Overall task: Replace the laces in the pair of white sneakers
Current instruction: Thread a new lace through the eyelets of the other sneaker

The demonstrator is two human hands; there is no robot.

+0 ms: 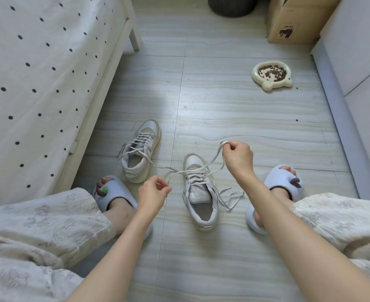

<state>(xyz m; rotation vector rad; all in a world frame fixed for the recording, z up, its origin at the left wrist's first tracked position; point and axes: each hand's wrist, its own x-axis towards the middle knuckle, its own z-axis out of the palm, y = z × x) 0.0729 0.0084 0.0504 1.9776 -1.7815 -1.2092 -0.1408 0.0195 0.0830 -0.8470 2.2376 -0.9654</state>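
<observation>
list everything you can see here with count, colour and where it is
sneakers: 2, white, on the floor between the feet, one further left
lace: 1, white, pulled from the nearer sneaker, held in both hands
bowl: 1, cream, holding brown kibble, floor upper right
box: 1, cardboard brown, top right
bin: 1, dark grey, top centre
bed: 1, white with black dots, left
slippers: 2, pale blue, on the feet
left hand: 1, grip pinching the lace
right hand: 1, grip on the lace, raised
</observation>
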